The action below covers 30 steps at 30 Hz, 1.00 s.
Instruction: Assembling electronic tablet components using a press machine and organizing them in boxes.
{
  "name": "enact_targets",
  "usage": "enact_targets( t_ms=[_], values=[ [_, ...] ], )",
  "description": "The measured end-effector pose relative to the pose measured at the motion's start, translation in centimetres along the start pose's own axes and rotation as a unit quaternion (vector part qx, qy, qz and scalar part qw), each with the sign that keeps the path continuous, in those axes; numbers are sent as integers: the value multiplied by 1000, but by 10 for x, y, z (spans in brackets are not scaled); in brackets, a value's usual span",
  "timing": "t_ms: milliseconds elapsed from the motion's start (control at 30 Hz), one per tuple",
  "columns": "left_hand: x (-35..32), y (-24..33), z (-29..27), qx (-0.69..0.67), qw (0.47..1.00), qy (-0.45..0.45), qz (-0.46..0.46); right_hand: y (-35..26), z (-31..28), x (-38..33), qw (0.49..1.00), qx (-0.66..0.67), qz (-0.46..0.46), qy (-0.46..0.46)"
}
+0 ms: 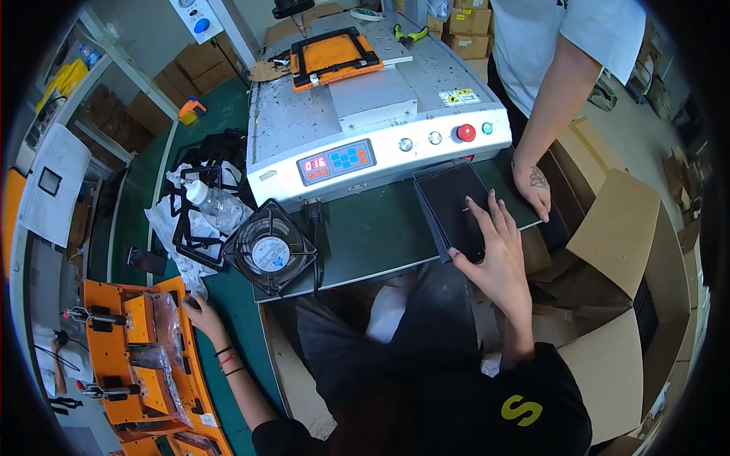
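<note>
My right hand [493, 242] lies flat, fingers spread, on a stack of thin black panels [450, 199] at the right end of the green mat [365, 235], just in front of the grey machine [365, 114]. My left hand [199, 310] reaches far left to the orange fixture [133, 357], fingertips touching the clear plastic wrap on it; whether it grips the wrap is unclear. A black square fan [270, 249] sits on the mat's left corner.
Another person stands at the right, one hand [532, 188] resting on the mat's edge beside the panels. An open cardboard box [608, 228] is at the right. A plastic bottle [213, 201] and black frames lie left of the machine.
</note>
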<state>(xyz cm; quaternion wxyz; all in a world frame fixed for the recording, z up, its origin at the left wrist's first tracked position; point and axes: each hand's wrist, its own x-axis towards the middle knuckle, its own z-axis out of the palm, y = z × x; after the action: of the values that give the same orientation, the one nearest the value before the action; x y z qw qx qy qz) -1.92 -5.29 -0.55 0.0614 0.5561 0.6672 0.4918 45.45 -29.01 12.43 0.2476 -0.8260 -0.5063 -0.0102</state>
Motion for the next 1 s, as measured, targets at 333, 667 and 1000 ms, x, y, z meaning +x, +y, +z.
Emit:
enact_targets(
  t_ms=[333, 667, 1000],
  values=[
    [-1, 3, 0, 18, 1000, 1, 8, 6, -13, 4, 999, 9, -39, -3],
    [3, -12, 0, 10, 1000, -6, -3, 51, -42, 19, 959, 267, -48, 78],
    [5, -9, 1, 21, 1000, -8, -4, 43, -23, 10, 387, 912, 42, -131]
  ],
)
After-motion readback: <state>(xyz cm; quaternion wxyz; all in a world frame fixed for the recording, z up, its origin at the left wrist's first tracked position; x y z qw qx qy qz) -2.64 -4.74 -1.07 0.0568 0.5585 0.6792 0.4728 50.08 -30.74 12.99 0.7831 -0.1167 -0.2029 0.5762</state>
